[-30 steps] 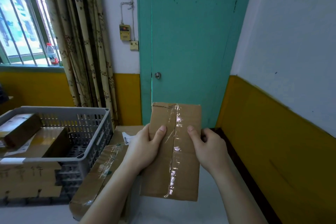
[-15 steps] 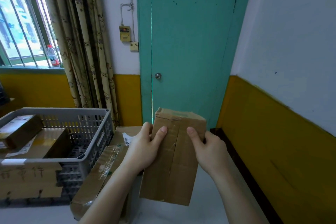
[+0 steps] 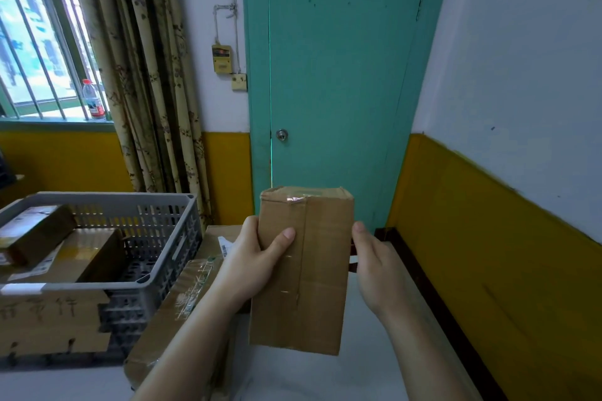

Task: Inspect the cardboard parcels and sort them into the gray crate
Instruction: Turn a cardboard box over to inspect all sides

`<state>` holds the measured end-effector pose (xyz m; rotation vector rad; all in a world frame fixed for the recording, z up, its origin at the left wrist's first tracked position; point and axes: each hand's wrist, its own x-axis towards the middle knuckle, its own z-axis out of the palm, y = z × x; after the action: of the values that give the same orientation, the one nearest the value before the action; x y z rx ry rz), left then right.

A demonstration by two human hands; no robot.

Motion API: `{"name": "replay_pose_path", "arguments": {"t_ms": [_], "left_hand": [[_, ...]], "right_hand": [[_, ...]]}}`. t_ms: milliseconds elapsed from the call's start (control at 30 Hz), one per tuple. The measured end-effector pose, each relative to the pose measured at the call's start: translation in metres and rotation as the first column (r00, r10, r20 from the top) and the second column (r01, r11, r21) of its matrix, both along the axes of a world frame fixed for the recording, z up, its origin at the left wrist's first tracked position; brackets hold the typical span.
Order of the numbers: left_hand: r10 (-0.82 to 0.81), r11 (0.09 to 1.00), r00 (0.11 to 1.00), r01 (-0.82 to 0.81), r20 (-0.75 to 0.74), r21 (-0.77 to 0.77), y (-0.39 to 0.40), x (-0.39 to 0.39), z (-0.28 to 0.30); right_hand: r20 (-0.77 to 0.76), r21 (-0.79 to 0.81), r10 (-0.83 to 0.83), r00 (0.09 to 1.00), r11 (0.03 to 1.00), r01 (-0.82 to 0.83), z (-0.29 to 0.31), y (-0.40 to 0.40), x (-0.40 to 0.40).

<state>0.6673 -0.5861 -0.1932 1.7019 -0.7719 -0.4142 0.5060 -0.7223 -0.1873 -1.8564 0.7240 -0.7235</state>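
I hold a brown cardboard parcel (image 3: 322, 286) upright above the white table (image 3: 358, 374), a narrow taped seam running down the face turned to me. My left hand (image 3: 254, 267) grips its left edge, thumb on the front. My right hand (image 3: 378, 270) holds the right edge, its fingers hidden behind the box. The gray crate (image 3: 169, 238) stands to the left with two parcels inside, a dark one (image 3: 35, 231) lying on a larger flat one (image 3: 81, 257).
A long taped parcel (image 3: 182, 299) lies under my left forearm, another with a white label (image 3: 218, 238) behind it. Cardboard with handwriting (image 3: 49, 319) leans on the crate's front. A yellow and white wall (image 3: 488, 238) runs along the table's right side; a green door (image 3: 325, 75) is ahead.
The parcel has been turned in my hands: the wide face with shiny tape has rotated away. My right thumb slid from the front face to the right edge.
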Motion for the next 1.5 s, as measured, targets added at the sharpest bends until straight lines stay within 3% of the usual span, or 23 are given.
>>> {"name": "replay_pose_path", "arguments": {"t_ms": [100,233,400,633,767,867,1033,1167,1300,1500], "left_hand": [[0.049,0.998,0.999,-0.05,-0.02,-0.035,-0.001,0.001,-0.002],[-0.033,0.999,0.998,0.032,-0.045,-0.018,0.001,-0.002,0.0],[-0.014,1.0,0.994,0.015,-0.109,0.011,0.0,-0.007,0.005],[0.132,0.991,0.976,-0.135,-0.173,-0.006,-0.006,-0.002,0.003],[0.082,0.993,0.964,-0.102,-0.252,-0.065,-0.001,0.0,0.0],[0.028,0.993,0.959,-0.058,-0.283,-0.099,0.003,-0.001,0.001],[-0.014,0.995,0.962,-0.013,-0.273,-0.096,0.003,-0.004,0.003],[-0.022,0.998,0.982,0.01,-0.189,-0.059,0.004,-0.002,0.001],[0.11,0.994,0.994,-0.109,-0.016,0.009,-0.002,0.001,-0.002],[0.24,0.971,0.97,-0.24,0.042,-0.014,-0.01,-0.001,-0.007]], "right_hand": [[0.013,-0.003,0.0,1.0,1.0,0.0,-0.001,0.0,0.001],[0.022,0.087,-0.048,0.999,0.995,0.046,0.0,0.0,0.003],[-0.036,0.021,-0.137,0.99,0.99,0.138,0.004,-0.001,0.001],[-0.024,0.011,-0.037,0.999,0.999,0.038,-0.003,-0.003,0.001],[-0.026,0.028,0.002,1.0,1.0,-0.002,-0.004,-0.009,0.001],[-0.111,0.067,0.03,0.993,0.998,-0.022,-0.003,-0.013,0.001],[-0.153,0.07,0.052,0.987,0.997,-0.041,-0.007,-0.017,0.001],[-0.074,0.124,-0.047,0.996,0.991,0.056,-0.012,-0.019,-0.001],[0.028,0.139,-0.111,0.993,0.985,0.106,-0.017,-0.021,-0.004],[0.111,0.083,-0.161,0.981,0.985,0.153,-0.022,-0.021,-0.001]]}}
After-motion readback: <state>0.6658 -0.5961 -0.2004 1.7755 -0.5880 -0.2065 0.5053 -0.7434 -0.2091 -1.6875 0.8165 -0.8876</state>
